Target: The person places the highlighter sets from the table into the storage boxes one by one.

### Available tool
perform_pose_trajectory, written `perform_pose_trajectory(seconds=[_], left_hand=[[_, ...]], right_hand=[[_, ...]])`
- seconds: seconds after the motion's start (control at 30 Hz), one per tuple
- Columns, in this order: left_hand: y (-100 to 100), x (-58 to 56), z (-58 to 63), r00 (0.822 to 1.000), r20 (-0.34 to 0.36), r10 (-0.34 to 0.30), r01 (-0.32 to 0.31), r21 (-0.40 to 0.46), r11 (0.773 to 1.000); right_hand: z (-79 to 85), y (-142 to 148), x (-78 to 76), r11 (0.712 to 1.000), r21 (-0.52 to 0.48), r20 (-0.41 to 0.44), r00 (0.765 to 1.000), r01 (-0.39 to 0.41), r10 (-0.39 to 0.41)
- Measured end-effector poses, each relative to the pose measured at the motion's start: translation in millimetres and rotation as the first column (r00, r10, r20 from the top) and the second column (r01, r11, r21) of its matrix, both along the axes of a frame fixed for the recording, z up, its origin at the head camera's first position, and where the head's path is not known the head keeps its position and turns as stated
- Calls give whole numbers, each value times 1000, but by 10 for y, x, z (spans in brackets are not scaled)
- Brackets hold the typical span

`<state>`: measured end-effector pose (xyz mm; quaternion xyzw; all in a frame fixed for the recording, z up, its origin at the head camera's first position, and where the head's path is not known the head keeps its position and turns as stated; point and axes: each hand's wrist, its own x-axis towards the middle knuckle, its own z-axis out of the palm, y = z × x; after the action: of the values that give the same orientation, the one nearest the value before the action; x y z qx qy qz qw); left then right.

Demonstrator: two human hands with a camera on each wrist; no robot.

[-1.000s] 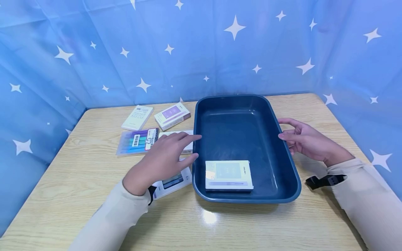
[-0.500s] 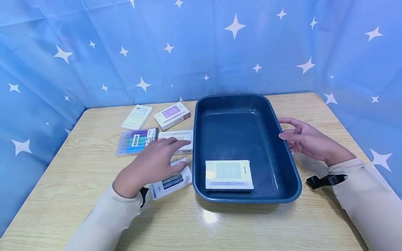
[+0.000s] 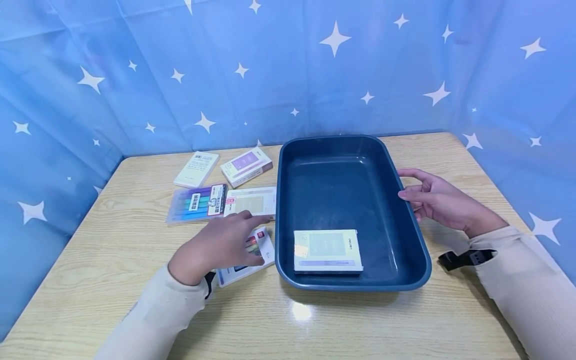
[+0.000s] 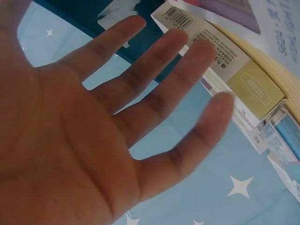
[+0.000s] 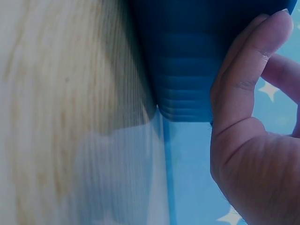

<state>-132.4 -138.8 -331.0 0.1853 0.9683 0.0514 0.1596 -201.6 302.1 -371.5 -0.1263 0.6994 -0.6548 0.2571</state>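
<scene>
My left hand (image 3: 220,242) hovers over a flat white windowed box (image 3: 265,245) showing coloured sticks, its fingers spread and holding nothing. In the left wrist view the palm and fingers (image 4: 164,89) are bare, with the windowed box's white edge (image 4: 286,33) at the upper right. Behind that hand lies a cream-and-olive box (image 3: 254,202) beside the tray. My right hand (image 3: 443,202) holds the right rim of a dark blue tray (image 3: 351,200), thumb over the edge and other fingers outside. A pale box with a grey-green panel (image 3: 327,251) lies in the tray's near left corner.
A clear pack of purple-to-blue pens (image 3: 191,204) lies left of the cream-and-olive box. Farther back are a white box (image 3: 196,169) and a box with a purple panel (image 3: 246,166). A blue star-patterned curtain (image 3: 270,75) hangs behind the wooden table (image 3: 112,240).
My left hand has drawn back from over the tray's left rim, moving left and nearer over the windowed box. The right hand and tray have stayed in place.
</scene>
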Motion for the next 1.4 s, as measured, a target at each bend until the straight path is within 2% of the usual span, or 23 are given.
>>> perform_pose_trajectory(seconds=[0.17,0.4,0.77,1.4], left_hand=[[0,4,-19,1000,14,15,-14,-26,1000],[12,13,-52,998,55,38,-38,-7,999],[40,17,-99,998,58,27,-26,-7,1000],[67,36,-129,998,52,24,-21,-59,998]], right_hand=[[-8,3,-5,1000,-22,6,1000,2,-2],[-5,2,-1,999,-39,6,1000,4,-4],[0,-4,-2,1000,22,-4,1000,12,-12],[-24,13,-17,1000,-22,9,1000,2,-2]])
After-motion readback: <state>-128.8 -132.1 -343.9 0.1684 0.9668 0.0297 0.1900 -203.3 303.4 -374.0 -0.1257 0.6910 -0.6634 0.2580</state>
